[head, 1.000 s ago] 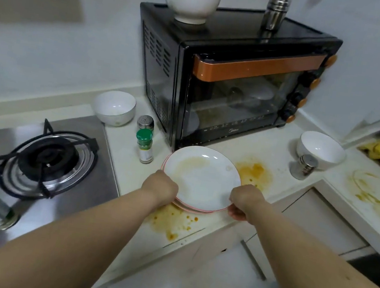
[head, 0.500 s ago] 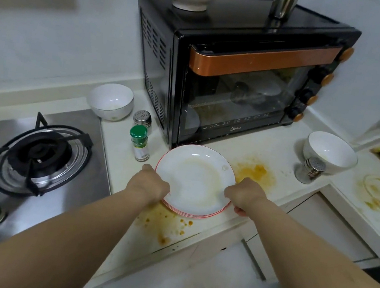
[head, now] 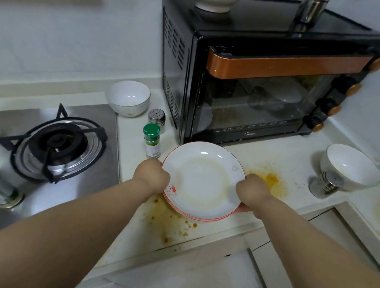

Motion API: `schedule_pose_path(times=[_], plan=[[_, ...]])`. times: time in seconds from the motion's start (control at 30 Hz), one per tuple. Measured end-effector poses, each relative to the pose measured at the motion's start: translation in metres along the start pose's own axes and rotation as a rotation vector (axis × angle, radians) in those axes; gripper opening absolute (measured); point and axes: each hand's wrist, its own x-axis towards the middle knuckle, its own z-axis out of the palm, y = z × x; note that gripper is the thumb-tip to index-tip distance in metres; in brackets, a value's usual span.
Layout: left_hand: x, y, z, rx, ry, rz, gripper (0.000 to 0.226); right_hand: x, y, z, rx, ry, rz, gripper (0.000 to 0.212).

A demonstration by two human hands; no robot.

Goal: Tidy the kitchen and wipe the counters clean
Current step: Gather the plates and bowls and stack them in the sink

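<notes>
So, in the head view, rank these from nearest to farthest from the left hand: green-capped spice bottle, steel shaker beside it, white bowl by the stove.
From the left hand:
1. Green-capped spice bottle, just behind it.
2. Steel shaker, farther back by the oven.
3. White bowl, rear left near the wall.

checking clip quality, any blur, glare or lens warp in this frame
Head view: motion blur smears the upper left wall and left edge; the plate and oven stay fairly sharp; small glare spots on the plate; wide-angle warp bends the counter edge and stretches the forearms.
</notes>
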Motion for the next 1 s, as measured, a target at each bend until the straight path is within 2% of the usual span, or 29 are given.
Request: schedule_pose_path(times=[0.1, 0.23, 0.37, 0.5, 0.6, 0.73, 0.8, 0.87, 1.0], plan=[[-0.018, -0.001, -0.014, -0.058, 0.027, -0.026, 0.015, -0.011, -0.015, -0.007, -0.074, -0.048, -0.031, 0.025], [-0.046, -0.021, -0.036, -0.143, 0.073, -0.075, 0.019, -0.037, -0.036, -0.004, -0.151, -0.148, -0.079, 0.019], [-0.075, -0.056, -0.063, -0.112, 0.129, -0.120, 0.023, -0.071, -0.054, 0.016, -0.215, -0.278, -0.089, 0.023], [-0.098, -0.105, -0.099, -0.197, 0.160, -0.172, 0.038, -0.111, -0.078, 0.054, -0.448, -0.399, -0.214, 0.029], [-0.128, -0.148, -0.135, -0.251, 0.219, -0.200, 0.033, -0.150, -0.098, 0.092, -0.558, -0.448, -0.290, 0.034], [-0.179, -0.213, -0.188, -0.326, 0.302, -0.237, 0.032, -0.210, -0.122, 0.149, -0.612, -0.533, -0.325, 0.029], [-0.208, -0.245, -0.214, -0.374, 0.334, -0.263, 0.023, -0.246, -0.128, 0.182, -0.618, -0.579, -0.340, 0.026], [-0.241, -0.292, -0.248, -0.423, 0.382, -0.290, 0.016, -0.291, -0.134, 0.229, -0.645, -0.608, -0.368, 0.024], [-0.292, -0.380, -0.309, -0.374, 0.462, -0.340, 0.016, -0.371, -0.142, 0.315, -0.650, -0.694, -0.408, 0.023]])
